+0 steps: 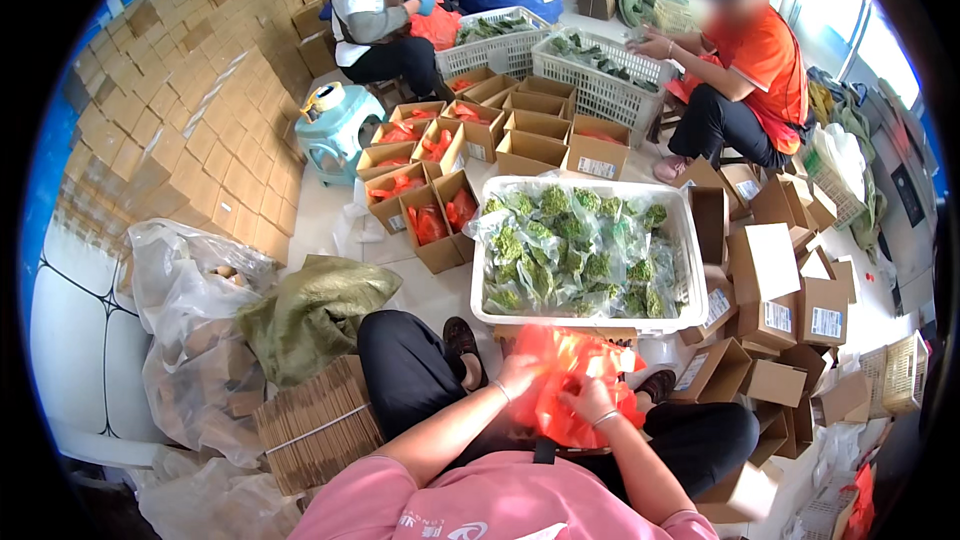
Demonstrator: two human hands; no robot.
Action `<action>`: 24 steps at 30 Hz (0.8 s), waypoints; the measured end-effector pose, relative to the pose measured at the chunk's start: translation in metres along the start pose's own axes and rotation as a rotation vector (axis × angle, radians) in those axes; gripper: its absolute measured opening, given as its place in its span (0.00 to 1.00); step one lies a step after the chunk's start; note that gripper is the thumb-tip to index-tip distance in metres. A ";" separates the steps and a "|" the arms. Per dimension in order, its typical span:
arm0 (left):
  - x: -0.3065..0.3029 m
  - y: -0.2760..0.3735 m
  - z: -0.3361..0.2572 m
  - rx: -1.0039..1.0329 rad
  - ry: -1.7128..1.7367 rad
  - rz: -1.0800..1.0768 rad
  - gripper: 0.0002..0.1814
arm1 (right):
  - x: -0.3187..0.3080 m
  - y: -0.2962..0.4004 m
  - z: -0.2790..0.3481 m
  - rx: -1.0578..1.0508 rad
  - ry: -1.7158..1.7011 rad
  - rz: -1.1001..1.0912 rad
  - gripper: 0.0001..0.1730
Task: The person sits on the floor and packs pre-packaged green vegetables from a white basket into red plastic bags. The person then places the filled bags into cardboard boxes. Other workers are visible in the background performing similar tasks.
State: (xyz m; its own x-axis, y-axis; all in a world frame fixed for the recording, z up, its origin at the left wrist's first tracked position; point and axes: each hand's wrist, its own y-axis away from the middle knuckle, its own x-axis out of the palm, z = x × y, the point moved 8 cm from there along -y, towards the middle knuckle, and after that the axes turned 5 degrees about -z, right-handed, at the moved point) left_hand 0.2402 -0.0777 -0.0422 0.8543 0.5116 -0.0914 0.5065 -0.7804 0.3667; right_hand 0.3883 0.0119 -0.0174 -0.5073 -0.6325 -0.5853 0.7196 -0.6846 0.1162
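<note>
A red plastic bag (555, 412) is spread out between my knees, above my lap. At its left side, my left hand (519, 375) grips the bag, slightly blurred. My right hand (590, 399) has hold of the bag's near right part; some fingertips are hidden in its folds. Whether anything lies inside the bag cannot be seen. Just beyond it stands a white plastic crate (589, 324), holding many clear bags of green, bumpy plant pieces (555, 200).
Open cardboard boxes (532, 152), some containing red bags, stand beyond the crate; more boxes (776, 319) pile up at right. Flattened cartons (322, 420) lie beside my left leg. Two people (367, 15) (750, 60) sit across by ventilated crates (600, 82). Stacked cartons (195, 127) line the left.
</note>
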 end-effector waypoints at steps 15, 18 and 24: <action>-0.022 0.007 0.001 0.134 -0.506 -0.109 0.12 | -0.089 -0.009 -0.027 0.073 0.051 -0.419 0.09; -0.046 -0.011 0.029 0.068 -0.706 -0.222 0.10 | -0.102 -0.021 -0.043 0.396 -1.021 -0.369 0.09; -0.045 0.019 0.044 -0.511 0.085 -0.063 0.11 | -0.159 -0.008 -0.007 0.369 -1.464 -0.435 0.14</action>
State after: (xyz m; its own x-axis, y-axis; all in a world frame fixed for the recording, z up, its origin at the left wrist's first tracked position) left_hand 0.2171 -0.1314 -0.0722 0.8007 0.5961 -0.0598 0.4171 -0.4831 0.7698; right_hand 0.4660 0.1206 0.0690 -0.7956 -0.0097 0.6058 0.3617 -0.8097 0.4621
